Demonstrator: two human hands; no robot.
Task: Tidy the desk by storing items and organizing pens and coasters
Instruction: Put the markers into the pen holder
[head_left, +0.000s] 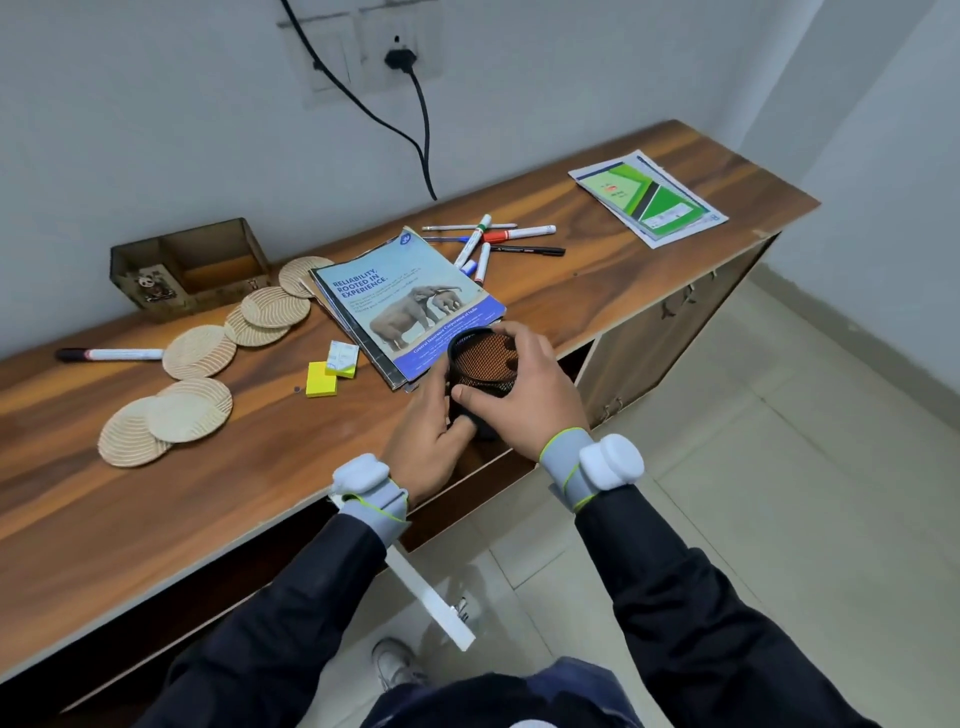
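Head view: my left hand (423, 441) and right hand (524, 395) both hold the black mesh pen cup (483, 364). The right fingers (511, 332) curl over its far rim, and the left fingers wrap its near wall. The cup sits right at the front edge of the surface (156, 519), touching the near corner of the magazine stack (405, 306).

From the cup, bare wood lies open at 8 o'clock and again at 2 o'clock, short of the one green booklet (649, 200) by the far right corner. Below the edge, a white cupboard door (431, 597) juts out over the floor.

- seven coasters (200, 352), trailing from 9 to 11 o'clock, some overlapping
- at least six pens (519, 233), crossed in a heap at 12 o'clock
- one marker (109, 355) alone, far at 9 o'clock
- two yellow sticky pads (321, 379) at 9 o'clock, close by
- one wooden box (187, 265) against the wall at 10 o'clock
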